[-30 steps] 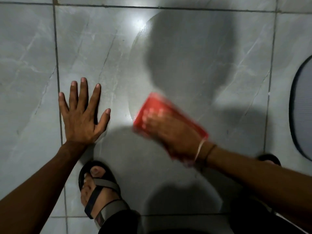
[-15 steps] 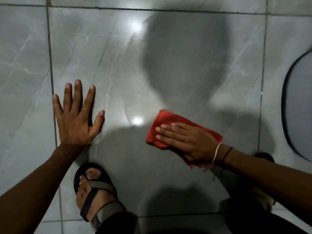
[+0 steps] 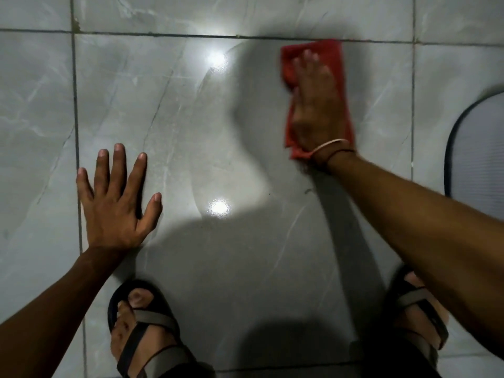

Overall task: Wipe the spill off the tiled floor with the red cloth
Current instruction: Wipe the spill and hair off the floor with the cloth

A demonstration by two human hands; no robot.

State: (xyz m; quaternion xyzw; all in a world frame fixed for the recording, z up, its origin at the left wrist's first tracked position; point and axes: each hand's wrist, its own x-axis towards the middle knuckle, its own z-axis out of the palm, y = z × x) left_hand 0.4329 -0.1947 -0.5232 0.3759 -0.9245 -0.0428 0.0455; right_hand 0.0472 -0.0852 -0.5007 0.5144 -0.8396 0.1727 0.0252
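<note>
The red cloth (image 3: 334,57) lies flat on the grey marbled tile at the upper right, close to the far grout line. My right hand (image 3: 316,105) presses down on it with fingers stretched forward, covering its middle. A wet film of spill (image 3: 223,137) shows as a shiny rounded patch in the middle of the tile, left of the cloth, with two bright light reflections on it. My left hand (image 3: 114,205) rests palm-down on the floor at the left, fingers spread, holding nothing.
My two sandalled feet stand at the bottom, left foot (image 3: 141,331) and right foot (image 3: 420,315). A grey mat with a dark rim (image 3: 480,148) lies at the right edge. Grout lines (image 3: 76,118) divide the tiles.
My right hand has slid the red cloth from the near centre of the tile up and to the right, to the far grout line. The left hand has stayed planted.
</note>
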